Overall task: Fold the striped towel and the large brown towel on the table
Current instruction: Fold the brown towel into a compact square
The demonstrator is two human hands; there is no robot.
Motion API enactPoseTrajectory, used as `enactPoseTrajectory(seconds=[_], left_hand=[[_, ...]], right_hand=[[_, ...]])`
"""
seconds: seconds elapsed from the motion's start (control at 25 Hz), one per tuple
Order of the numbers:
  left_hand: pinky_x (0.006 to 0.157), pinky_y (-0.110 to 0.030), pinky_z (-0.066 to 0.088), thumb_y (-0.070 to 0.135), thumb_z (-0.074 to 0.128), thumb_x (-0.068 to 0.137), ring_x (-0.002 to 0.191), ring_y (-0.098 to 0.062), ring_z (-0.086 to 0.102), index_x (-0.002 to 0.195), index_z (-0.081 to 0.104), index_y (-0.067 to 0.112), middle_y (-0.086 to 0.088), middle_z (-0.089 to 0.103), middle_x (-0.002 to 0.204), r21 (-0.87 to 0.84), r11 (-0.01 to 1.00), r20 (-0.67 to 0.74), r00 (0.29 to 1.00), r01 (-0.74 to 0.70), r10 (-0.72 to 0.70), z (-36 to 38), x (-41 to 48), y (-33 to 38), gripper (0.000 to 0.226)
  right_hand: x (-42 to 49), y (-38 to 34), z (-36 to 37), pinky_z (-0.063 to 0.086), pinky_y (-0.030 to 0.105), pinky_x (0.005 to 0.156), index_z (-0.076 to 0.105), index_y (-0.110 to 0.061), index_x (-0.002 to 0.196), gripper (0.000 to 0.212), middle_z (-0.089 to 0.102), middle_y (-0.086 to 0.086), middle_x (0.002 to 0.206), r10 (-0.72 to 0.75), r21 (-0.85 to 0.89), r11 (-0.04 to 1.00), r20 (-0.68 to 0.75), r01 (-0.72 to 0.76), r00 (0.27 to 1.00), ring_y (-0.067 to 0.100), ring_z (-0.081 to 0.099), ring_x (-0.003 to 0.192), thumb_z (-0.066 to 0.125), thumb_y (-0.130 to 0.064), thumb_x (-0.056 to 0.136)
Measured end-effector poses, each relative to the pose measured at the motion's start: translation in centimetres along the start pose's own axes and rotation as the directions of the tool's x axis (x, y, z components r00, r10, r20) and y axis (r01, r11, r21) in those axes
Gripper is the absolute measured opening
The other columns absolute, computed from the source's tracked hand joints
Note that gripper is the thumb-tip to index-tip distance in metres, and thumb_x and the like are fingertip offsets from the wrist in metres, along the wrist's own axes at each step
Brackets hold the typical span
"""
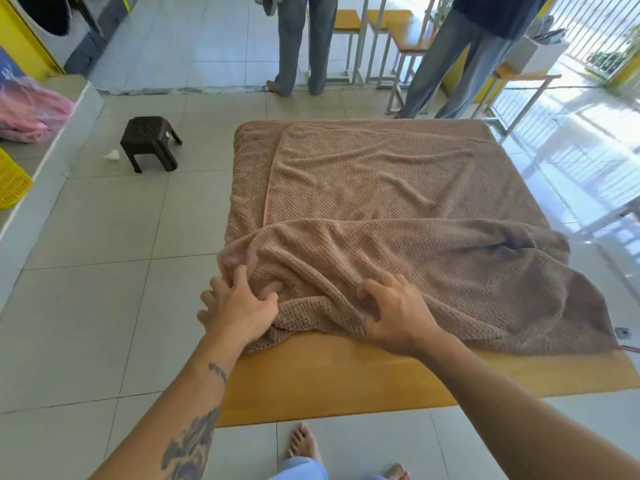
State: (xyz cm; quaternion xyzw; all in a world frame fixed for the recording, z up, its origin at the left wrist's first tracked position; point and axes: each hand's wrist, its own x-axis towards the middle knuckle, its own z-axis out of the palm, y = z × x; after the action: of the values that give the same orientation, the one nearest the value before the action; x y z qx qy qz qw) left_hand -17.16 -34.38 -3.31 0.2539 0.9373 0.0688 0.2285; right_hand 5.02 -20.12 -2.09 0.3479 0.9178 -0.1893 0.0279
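Observation:
The large brown towel (381, 188) with a waffle texture covers most of the wooden table (346, 375). Its far half lies flat with one layer folded over; its near part is bunched in loose folds. My left hand (239, 306) presses on the bunched cloth at the towel's near left corner, fingers curled into a fold. My right hand (394, 310) sits a little to the right on the near edge, fingers bent and digging into the cloth. No striped towel is visible.
A dark plastic stool (150, 142) stands on the tiled floor to the left. Two people (304, 46) stand beyond the table near benches (405, 36). A pink bag (27, 112) and a yellow basket (10, 181) rest on a ledge at far left.

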Motion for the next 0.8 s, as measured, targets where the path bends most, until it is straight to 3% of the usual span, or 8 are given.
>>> enactPoseTrajectory(seconds=[0.08, 0.16, 0.28, 0.36, 0.48, 0.56, 0.68, 0.8], left_hand=[[0.103, -0.048, 0.04, 0.055, 0.057, 0.083, 0.124, -0.033, 0.037, 0.148, 0.017, 0.039, -0.007, 0.029, 0.135, -0.002, 0.987, -0.031, 0.986, -0.163, 0.163, 1.3, -1.6, -0.4, 0.078], [0.105, -0.048, 0.041, 0.056, 0.06, 0.082, 0.131, -0.032, 0.034, 0.151, 0.01, 0.043, -0.004, 0.022, 0.142, -0.042, 0.973, -0.047, 0.973, -0.226, 0.224, 1.8, -3.4, -0.9, 0.086], [0.106, -0.047, 0.043, 0.038, 0.07, 0.08, 0.135, -0.031, 0.035, 0.15, 0.008, 0.048, 0.004, 0.006, 0.15, -0.117, 0.975, 0.001, 0.982, -0.187, 0.188, 2.3, -6.4, -1.9, 0.094], [0.091, -0.041, 0.051, 0.008, 0.063, 0.079, 0.111, -0.029, 0.051, 0.148, 0.009, 0.051, 0.004, 0.014, 0.14, -0.138, 0.978, 0.009, 0.987, -0.158, 0.161, 2.1, -8.3, -2.5, 0.097], [0.083, -0.039, 0.05, 0.0, 0.053, 0.078, 0.091, -0.024, 0.05, 0.144, 0.019, 0.049, 0.0, 0.029, 0.122, -0.14, 0.987, -0.022, 0.997, -0.082, 0.08, 0.4, -9.7, -4.1, 0.09], [0.085, -0.039, 0.048, 0.004, 0.052, 0.079, 0.094, -0.025, 0.047, 0.144, 0.02, 0.045, -0.004, 0.035, 0.124, -0.074, 0.996, 0.005, 0.999, -0.052, 0.053, -0.6, -10.4, -5.6, 0.084], [0.092, -0.041, 0.047, 0.011, 0.055, 0.077, 0.107, -0.028, 0.046, 0.144, 0.021, 0.04, -0.005, 0.032, 0.132, 0.028, 0.999, 0.03, 0.999, -0.034, 0.033, -1.0, -11.2, -6.7, 0.08], [0.107, -0.043, 0.03, 0.017, 0.056, 0.071, 0.126, -0.028, 0.031, 0.139, 0.034, 0.034, -0.004, 0.029, 0.139, 0.259, 0.95, -0.175, 0.959, -0.172, 0.222, 0.8, -12.3, -5.3, 0.073]], right_hand=[[-1.3, 0.2, 1.5, 0.042, 0.041, 0.088, 0.054, -0.027, 0.113, 0.031, 0.045, 0.001, 0.114, 0.015, -0.133, 0.991, 0.084, -0.004, 0.996, 0.025, 0.041, 0.106, 0.049, -0.042, 0.086], [-1.8, 0.2, 2.0, 0.042, 0.042, 0.087, 0.056, -0.023, 0.11, 0.026, 0.047, 0.004, 0.116, 0.044, -0.192, 0.981, 0.069, -0.03, 0.997, 0.028, 0.043, 0.106, 0.048, -0.034, 0.088], [-2.6, -0.5, 0.9, 0.039, 0.043, 0.089, 0.054, -0.022, 0.097, 0.011, 0.057, 0.0, 0.103, 0.043, -0.044, 0.998, 0.051, -0.04, 0.998, 0.026, 0.051, 0.098, 0.045, -0.023, 0.091], [-3.5, -0.8, -0.3, 0.037, 0.042, 0.08, 0.048, -0.023, 0.092, 0.007, 0.058, -0.003, 0.088, 0.02, 0.116, 0.993, 0.06, -0.027, 0.998, 0.026, 0.053, 0.083, 0.042, -0.019, 0.095], [-4.8, -0.2, -1.0, 0.04, 0.038, 0.07, 0.049, -0.022, 0.095, 0.004, 0.061, 0.001, 0.09, -0.026, 0.186, 0.983, 0.123, 0.002, 0.992, 0.027, 0.054, 0.081, 0.045, -0.02, 0.095], [-6.2, 0.6, -0.6, 0.045, 0.042, 0.083, 0.051, -0.023, 0.108, 0.02, 0.06, 0.002, 0.107, -0.011, 0.118, 0.993, 0.2, -0.013, 0.98, 0.028, 0.055, 0.098, 0.051, -0.03, 0.09], [-8.7, 1.2, 1.1, 0.037, 0.05, 0.103, 0.039, -0.026, 0.135, 0.059, 0.042, 0.003, 0.132, -0.01, -0.053, 0.998, 0.221, 0.022, 0.975, 0.03, 0.04, 0.123, 0.057, -0.035, 0.079], [-9.9, 1.0, 2.0, 0.033, 0.047, 0.107, 0.029, -0.027, 0.141, 0.076, 0.032, 0.006, 0.138, 0.002, -0.222, 0.975, 0.142, 0.03, 0.99, 0.031, 0.031, 0.127, 0.061, -0.029, 0.072]])
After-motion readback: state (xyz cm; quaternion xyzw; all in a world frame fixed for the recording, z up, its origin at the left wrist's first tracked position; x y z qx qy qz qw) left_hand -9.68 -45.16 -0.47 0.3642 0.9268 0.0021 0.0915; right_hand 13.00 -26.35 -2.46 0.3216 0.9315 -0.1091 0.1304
